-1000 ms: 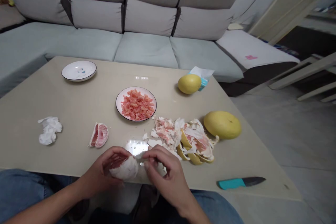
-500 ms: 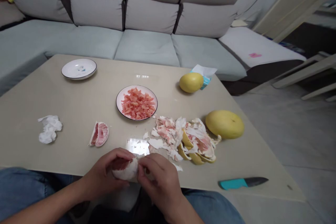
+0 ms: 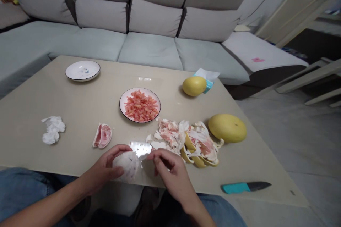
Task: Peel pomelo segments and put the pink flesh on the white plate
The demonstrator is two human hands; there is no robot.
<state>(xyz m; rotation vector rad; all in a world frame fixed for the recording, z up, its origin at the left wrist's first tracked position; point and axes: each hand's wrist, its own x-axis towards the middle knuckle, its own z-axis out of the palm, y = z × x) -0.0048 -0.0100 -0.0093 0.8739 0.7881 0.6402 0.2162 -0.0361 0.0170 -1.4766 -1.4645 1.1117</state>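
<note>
My left hand [image 3: 106,166] is wrapped round a peeled pomelo chunk [image 3: 126,165], its white pith side turned up, at the table's near edge. Just right of it, my right hand [image 3: 172,172] is closed in a pinch on a thin strip of white pith [image 3: 144,156] that reaches towards the chunk. Whether the strip is still joined to it I cannot tell. Two pink pomelo segments [image 3: 102,136] lie beyond my left hand. Beyond my right hand spreads a heap of pith, membrane and yellow rind [image 3: 197,142]. A plate [image 3: 123,110] of pink pulp pieces [image 3: 141,106] stands further back.
A knife [image 3: 246,187] with a teal handle lies near the table's front right. Two whole pomelos [image 3: 227,128] sit on the right, the farther one by a tissue pack [image 3: 209,78]. A white plate [image 3: 82,71] and crumpled tissue [image 3: 53,130] are on the left.
My left hand has turned the pomelo chunk so its pith faces up and the pink flesh is hidden. My right hand has drawn away to the right, with a strip of pith.
</note>
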